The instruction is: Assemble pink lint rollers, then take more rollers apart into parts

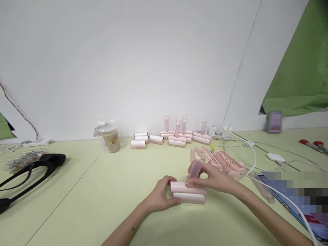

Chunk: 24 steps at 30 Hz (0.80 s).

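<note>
Fingers and thumb of my left hand [162, 194] grip the left end of a pink lint roller [189, 199] with a white paper roll along its front. My right hand [208, 176] pinches the roller's clear pinkish handle [195, 171], which leans to the right where it meets the top of the pink casing. Beyond my right hand lie open pink casing halves [225, 161] and clear handle pieces [197, 153]. Against the wall stand several pink lint rollers [177, 140] with upright handles. White paper rolls [138, 144] lie to their left.
A lidded drink cup [111, 138] in a plastic bag stands at the back left. Black straps [48, 164] lie on the far left. White cables [252, 160] and chargers cross the right side, by a blurred flat item [294, 201]. Red-handled tools [311, 142] lie far right.
</note>
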Available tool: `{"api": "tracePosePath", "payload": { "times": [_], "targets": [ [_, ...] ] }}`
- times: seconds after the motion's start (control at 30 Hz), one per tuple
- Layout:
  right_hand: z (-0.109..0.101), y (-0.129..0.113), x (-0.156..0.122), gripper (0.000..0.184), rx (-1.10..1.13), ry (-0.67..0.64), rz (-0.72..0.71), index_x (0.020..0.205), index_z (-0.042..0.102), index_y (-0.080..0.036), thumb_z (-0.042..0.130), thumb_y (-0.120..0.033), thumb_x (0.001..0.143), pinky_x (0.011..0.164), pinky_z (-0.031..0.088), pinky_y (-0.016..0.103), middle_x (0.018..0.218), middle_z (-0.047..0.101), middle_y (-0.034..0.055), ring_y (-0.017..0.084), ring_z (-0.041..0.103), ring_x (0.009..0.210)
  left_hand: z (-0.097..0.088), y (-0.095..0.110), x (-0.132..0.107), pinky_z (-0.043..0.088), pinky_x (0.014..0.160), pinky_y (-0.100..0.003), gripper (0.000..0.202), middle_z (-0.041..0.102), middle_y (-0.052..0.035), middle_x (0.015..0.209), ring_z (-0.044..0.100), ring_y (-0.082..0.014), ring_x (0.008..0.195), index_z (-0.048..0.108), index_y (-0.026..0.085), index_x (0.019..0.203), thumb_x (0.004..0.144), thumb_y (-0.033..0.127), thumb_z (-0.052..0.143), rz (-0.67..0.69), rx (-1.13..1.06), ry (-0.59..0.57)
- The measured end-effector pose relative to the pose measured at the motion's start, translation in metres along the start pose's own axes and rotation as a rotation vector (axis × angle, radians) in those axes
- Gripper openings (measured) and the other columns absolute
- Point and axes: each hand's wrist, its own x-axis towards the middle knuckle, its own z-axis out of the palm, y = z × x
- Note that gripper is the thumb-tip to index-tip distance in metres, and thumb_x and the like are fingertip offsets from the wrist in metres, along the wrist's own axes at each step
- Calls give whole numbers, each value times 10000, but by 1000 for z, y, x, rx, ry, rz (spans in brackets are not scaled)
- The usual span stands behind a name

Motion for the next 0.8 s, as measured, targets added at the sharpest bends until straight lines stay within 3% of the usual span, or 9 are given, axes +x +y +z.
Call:
{"api": "tracePosePath", "payload": {
  "times": [0.13, 0.37, 0.6, 0.7, 0.8],
  "targets": [
    [3, -9, 6, 278, -208, 77, 67, 632, 476, -222, 637, -447, 660, 435, 322, 230, 590, 587, -29, 149, 530, 542, 0, 0, 0, 366, 884, -314, 524, 480, -35, 1121, 434, -218, 1046, 430, 230, 1106, 644, 301, 668, 1, 1, -1],
    [19, -17, 7, 247, -252, 145, 66, 583, 399, -219, 615, -318, 650, 428, 261, 216, 524, 540, -52, 123, 490, 491, 0, -3, 2, 365, 877, -310, 531, 480, -39, 1114, 431, -223, 1043, 434, 226, 1099, 633, 299, 677, -5, -12, -6],
    [29, -6, 6, 175, -175, 152, 41, 660, 517, -198, 624, -336, 673, 478, 339, 213, 634, 589, -31, 130, 537, 578, -3, 4, 2, 356, 884, -310, 489, 476, -37, 1103, 444, -216, 1027, 407, 222, 1091, 661, 263, 638, -13, -18, -40],
    [16, 7, 0, 304, -132, 74, -37, 847, 598, -208, 685, -399, 628, 552, 430, 211, 829, 651, -11, 143, 595, 706, -5, 3, 0, 373, 857, -305, 469, 481, -31, 1069, 470, -207, 983, 401, 215, 1069, 665, 270, 632, -8, -23, -68],
    [-8, 27, -8, 357, -158, 107, -50, 1061, 561, -204, 525, -428, 786, 641, 469, 238, 1001, 638, 36, 150, 609, 800, -11, -2, 1, 368, 870, -348, 630, 464, -58, 1102, 480, -230, 995, 345, 216, 1136, 615, 301, 689, -28, -52, -105]
  ]
}}
